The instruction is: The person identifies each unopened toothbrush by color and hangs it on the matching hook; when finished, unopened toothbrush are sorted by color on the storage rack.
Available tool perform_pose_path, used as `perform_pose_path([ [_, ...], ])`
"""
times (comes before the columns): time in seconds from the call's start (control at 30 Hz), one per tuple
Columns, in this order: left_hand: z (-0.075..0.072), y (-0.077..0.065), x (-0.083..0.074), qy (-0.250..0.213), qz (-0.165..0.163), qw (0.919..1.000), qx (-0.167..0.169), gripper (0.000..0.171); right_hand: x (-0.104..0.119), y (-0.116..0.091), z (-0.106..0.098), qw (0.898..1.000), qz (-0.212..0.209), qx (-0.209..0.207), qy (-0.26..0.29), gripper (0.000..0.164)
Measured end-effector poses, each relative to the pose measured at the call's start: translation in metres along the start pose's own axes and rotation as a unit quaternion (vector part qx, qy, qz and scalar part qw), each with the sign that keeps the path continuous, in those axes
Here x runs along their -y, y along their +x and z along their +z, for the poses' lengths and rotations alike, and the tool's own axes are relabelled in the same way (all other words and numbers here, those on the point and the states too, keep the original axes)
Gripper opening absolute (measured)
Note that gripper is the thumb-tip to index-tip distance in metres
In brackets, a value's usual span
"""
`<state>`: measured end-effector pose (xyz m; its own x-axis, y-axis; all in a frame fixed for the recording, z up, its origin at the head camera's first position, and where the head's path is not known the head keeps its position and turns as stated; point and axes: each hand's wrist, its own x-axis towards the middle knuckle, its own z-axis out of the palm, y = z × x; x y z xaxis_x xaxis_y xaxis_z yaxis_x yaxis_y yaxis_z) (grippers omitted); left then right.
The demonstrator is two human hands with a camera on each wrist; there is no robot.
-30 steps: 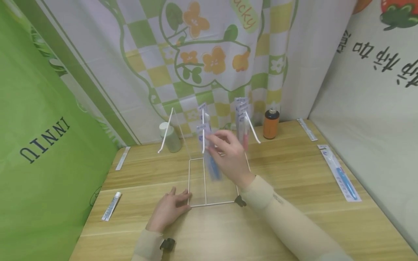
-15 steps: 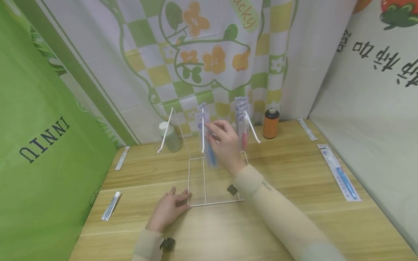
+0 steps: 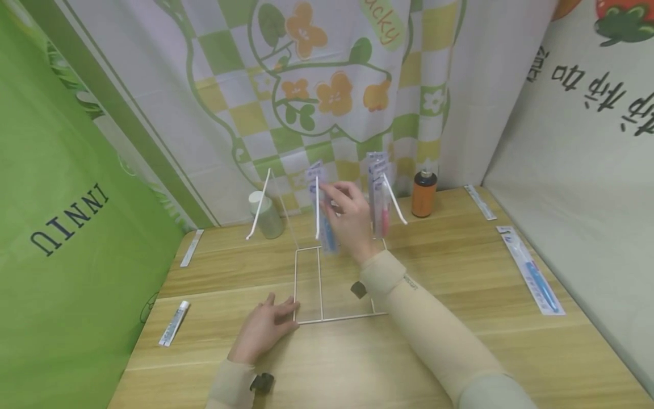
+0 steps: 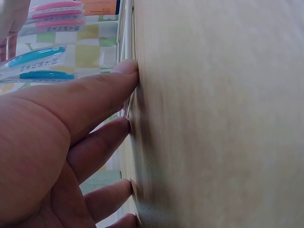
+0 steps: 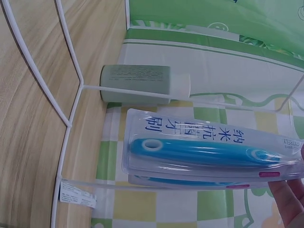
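Observation:
A white wire rack with three hooks stands mid-table. My right hand pinches the upper part of a packaged blue toothbrush at the middle hook. Another blue toothbrush pack sits right behind it in the right wrist view. Several pink toothbrush packs hang from the right hook, while the left hook is bare. My left hand rests low on the table, its extended thumb and fingers touching the left front corner of the rack's base.
Behind the rack stand a pale green bottle and an orange bottle. A blue toothbrush pack lies at the right, a small tube at the left. Label strips lie near both back corners. Curtains close off the back and sides.
My right hand has moved back and slightly upward along the middle hook, carrying the blue toothbrush pack toward the one behind. My left hand stays put.

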<state>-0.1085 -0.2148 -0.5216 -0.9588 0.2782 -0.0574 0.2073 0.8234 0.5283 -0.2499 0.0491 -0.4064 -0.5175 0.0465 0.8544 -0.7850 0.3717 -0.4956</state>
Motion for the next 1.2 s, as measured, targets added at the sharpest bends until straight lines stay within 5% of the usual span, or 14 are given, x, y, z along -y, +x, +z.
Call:
perform_pose_path([
  [0.8,0.0,0.0,0.0,0.002,-0.001,1.0,-0.007,0.046,-0.002,-0.003,-0.002,1.0,-0.003,0.002,-0.002,0.064],
  [1.2,0.0,-0.002,-0.002,0.002,0.0,1.0,-0.003,0.047,-0.004,-0.036,-0.045,0.999,-0.033,0.025,-0.021,0.056],
])
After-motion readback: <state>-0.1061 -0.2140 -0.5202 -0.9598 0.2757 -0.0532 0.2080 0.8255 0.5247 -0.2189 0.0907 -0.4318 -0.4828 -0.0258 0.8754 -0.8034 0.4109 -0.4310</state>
